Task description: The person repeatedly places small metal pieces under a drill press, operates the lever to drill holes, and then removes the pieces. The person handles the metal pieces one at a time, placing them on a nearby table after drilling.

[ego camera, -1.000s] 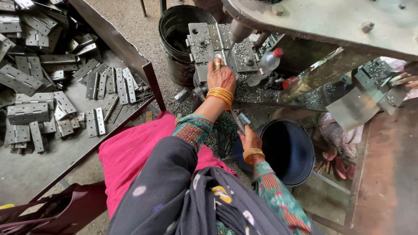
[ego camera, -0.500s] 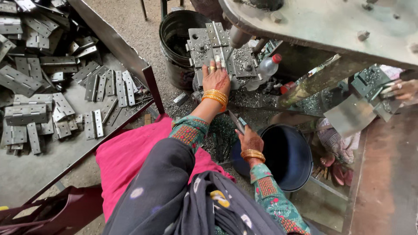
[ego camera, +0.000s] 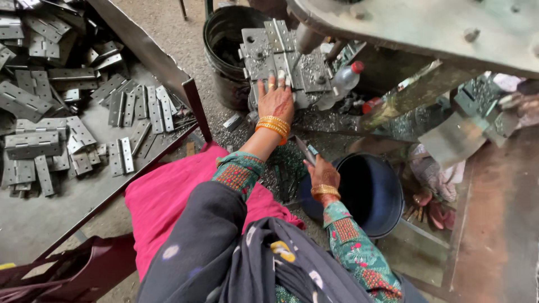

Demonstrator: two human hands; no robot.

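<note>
Grey steel fills my view: the left hand (ego camera: 275, 101) lies flat, fingers spread, on the lower edge of the press die block (ego camera: 283, 62), clamping nothing that I can make out. A hinge plate (ego camera: 278, 36) sits on the block just beyond the fingertips, apart from them. The right hand (ego camera: 323, 175) is closed on a thin dark metal piece (ego camera: 306, 150), which sticks up and forward out of the grip toward the block. Directly beside that hand, on its outer side, stands the dark blue bucket (ego camera: 373, 193). A black bucket (ego camera: 224, 56) stands just left of the block, and a plastic bottle (ego camera: 342, 84) lies to the block's right. Well to the left of both hands, a tray (ego camera: 50, 224) carries loose hinges (ego camera: 120, 154).
</note>
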